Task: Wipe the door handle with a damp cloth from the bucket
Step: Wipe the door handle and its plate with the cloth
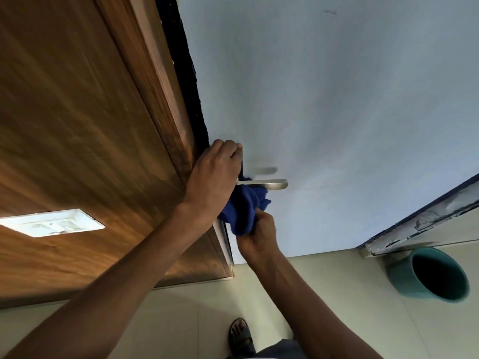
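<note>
Seeing my left hand (pixel 216 174) and right hand (pixel 259 233) both bunching the dark-blue damp cloth (pixel 246 208) under the silver metal lever door handle (pixel 269 183); the pale-blue door (pixel 337 99) may swing (nothing braces it), cloth slipping off.

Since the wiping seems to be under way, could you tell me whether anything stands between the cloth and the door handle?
Nothing visible does. The blue cloth already lies against the underside of the metal door handle, gripped by the left hand above and the right hand below. The handle's free end is bare.
</note>
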